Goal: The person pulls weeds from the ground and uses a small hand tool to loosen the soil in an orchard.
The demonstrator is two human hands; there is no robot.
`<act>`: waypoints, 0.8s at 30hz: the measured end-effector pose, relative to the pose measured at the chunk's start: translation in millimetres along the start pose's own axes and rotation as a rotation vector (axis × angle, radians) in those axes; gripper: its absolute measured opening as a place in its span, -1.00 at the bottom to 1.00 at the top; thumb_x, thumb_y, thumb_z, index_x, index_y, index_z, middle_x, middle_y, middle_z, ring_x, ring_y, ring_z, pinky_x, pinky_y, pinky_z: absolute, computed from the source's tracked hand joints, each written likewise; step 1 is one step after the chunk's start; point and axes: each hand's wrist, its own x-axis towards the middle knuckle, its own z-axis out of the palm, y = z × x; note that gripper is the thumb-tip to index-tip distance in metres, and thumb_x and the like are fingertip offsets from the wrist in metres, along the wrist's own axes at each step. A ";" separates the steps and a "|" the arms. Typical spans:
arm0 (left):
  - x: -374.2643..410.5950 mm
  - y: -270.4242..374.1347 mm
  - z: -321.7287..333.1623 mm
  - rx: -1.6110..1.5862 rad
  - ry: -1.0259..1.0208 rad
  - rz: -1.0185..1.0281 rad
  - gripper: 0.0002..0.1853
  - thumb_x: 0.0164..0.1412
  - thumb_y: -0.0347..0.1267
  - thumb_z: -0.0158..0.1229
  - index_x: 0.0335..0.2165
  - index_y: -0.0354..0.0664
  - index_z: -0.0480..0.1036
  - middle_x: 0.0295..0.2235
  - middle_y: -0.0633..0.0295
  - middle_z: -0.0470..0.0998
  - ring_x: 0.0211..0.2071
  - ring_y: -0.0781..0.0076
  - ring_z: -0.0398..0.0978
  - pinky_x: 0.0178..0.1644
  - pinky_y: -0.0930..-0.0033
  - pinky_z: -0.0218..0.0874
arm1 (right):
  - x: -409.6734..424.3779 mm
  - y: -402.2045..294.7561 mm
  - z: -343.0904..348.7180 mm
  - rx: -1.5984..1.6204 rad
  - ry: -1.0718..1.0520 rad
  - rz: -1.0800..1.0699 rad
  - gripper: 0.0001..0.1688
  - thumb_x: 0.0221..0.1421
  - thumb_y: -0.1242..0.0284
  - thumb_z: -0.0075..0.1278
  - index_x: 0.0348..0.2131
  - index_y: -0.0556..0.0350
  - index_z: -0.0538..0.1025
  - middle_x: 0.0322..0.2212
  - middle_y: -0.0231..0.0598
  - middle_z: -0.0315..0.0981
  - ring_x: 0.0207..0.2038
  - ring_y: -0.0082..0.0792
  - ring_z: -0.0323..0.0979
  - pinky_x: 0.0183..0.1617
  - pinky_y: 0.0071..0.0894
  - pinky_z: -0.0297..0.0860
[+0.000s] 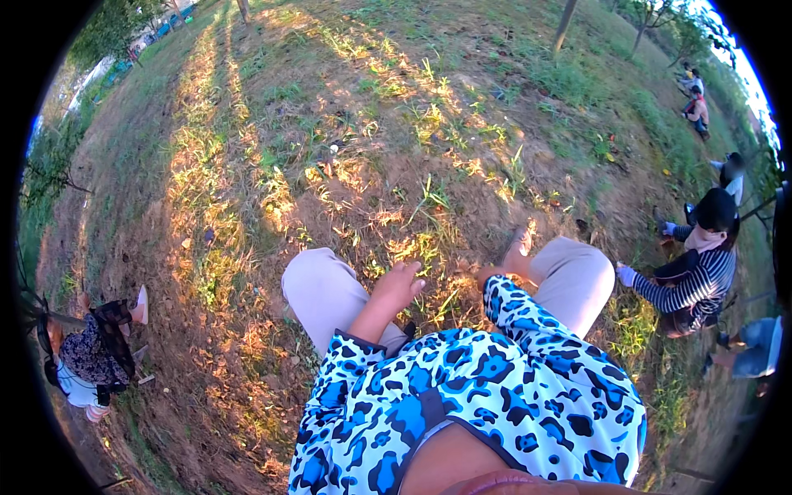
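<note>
My left hand [398, 286] hangs above the weedy soil between my knees, fingers apart, with nothing seen in it. Beside my other knee, my right hand [487, 274] reaches low to the ground near my shoe [518, 247]; its fingers are mostly hidden, so a hold cannot be made out. Grass tufts [427, 247] and dry leaves cover the soil in front of me. Light trousers [318, 291] cover my bent knees, and my sleeves have a blue and black spotted pattern.
At the right, a person in a striped top [699, 278] and gloves crouches close by, with more people beyond. Another person [93, 359] is at the far left. Tree trunks [564, 26] rise upslope from the grassy ground.
</note>
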 end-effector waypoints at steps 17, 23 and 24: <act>10.6 -56.4 -1.2 -0.052 0.573 -0.070 -0.65 0.16 -0.30 0.13 -0.10 -0.23 0.43 -0.22 -0.09 0.47 -0.24 -0.09 0.47 -0.13 0.09 0.30 | -111.9 -24.3 -196.7 -0.005 0.854 -0.395 -0.57 0.04 0.17 0.01 -0.16 0.01 0.39 -0.42 -0.09 0.53 -0.38 -0.01 0.51 -0.34 0.01 0.41; 53.8 -66.7 -16.4 -0.373 0.648 -0.133 -0.68 0.21 -0.28 0.07 -0.12 -0.24 0.45 -0.35 0.07 0.52 -0.29 0.22 0.49 -0.23 0.27 0.32 | -123.8 8.5 -188.3 -0.011 1.094 -0.458 -0.57 -0.07 0.28 0.16 -0.21 -0.09 0.33 -0.40 -0.17 0.39 -0.44 -0.07 0.49 -0.42 -0.10 0.41; 60.2 -63.6 -16.2 -0.441 0.633 -0.148 -0.65 0.24 -0.27 0.04 -0.06 -0.23 0.43 -0.34 0.13 0.52 -0.29 0.35 0.49 -0.28 0.36 0.32 | -124.8 9.7 -178.9 0.002 1.105 -0.447 -0.57 -0.08 0.30 0.17 -0.21 -0.10 0.33 -0.39 -0.18 0.37 -0.44 -0.08 0.49 -0.43 -0.11 0.41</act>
